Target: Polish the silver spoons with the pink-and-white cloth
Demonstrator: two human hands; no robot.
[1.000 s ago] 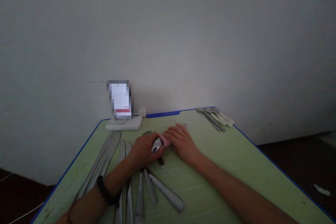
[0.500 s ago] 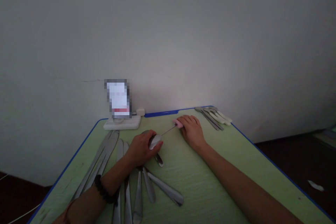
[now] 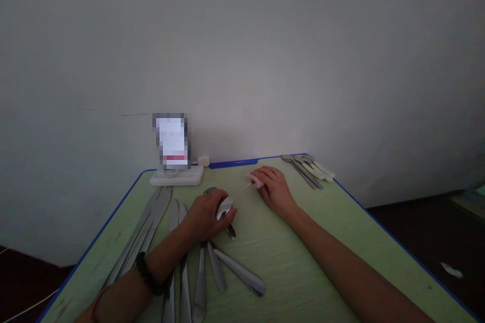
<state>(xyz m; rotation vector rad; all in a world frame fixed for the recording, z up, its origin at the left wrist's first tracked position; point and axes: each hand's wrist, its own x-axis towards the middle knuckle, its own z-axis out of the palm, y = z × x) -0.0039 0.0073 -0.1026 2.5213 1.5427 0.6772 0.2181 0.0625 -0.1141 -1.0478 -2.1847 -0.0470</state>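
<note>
My left hand (image 3: 206,216) is closed around the bowl end of a metal spoon (image 3: 225,208). Its thin handle (image 3: 242,192) slants up to the right, to my right hand (image 3: 276,189). Those fingers are closed over a small pink piece (image 3: 255,180) at the handle's far end; I cannot tell whether it is a cloth or part of the handle. Beneath my left hand lies another spoon (image 3: 231,232), partly covered. Several metal handles (image 3: 240,272) fan out toward me below that hand, their other ends hidden.
Long table knives (image 3: 153,217) lie along the left of the green table (image 3: 295,272). At the back left, a blurred lit phone (image 3: 172,141) stands on a white stand (image 3: 178,176). Spoons and white-handled cutlery (image 3: 310,169) lie at the back right, near the wall (image 3: 242,60).
My right hand and the pink piece have shifted slightly left. The spoon's bowl has turned a little in my left hand, and its handle looks broader.
</note>
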